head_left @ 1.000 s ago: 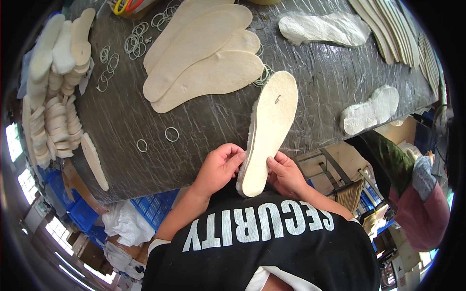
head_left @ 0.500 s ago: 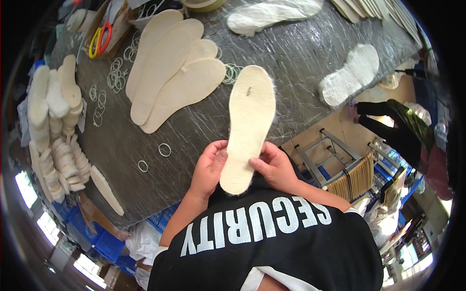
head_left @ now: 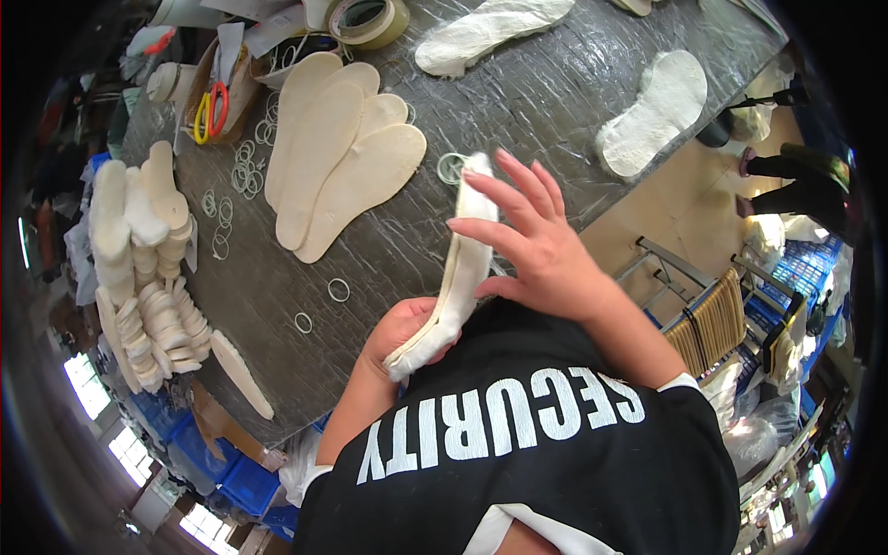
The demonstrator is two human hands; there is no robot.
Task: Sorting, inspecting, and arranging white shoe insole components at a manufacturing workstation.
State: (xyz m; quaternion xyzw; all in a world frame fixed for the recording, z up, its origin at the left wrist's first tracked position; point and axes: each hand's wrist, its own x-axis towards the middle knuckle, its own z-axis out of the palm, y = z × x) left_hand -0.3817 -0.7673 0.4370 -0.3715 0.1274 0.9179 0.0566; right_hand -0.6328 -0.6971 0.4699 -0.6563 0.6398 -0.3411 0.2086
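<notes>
the insole (head_left: 458, 277) stands edge-on, so its broad faces barely show, and its lower end is buried in the left hand (head_left: 398, 338). the fingertips of that hand are hidden behind it. the right hand (head_left: 536, 245) covers part of the insole's right side; whether its palm touches cannot be told. far off, a tape roll (head_left: 370, 17) and a fleecy sole (head_left: 490, 28) are cut by the top edge. at the far left, the stacked soles (head_left: 139, 268) blur toward the rim. the small rings (head_left: 339, 289) are too small to judge their material.
</notes>
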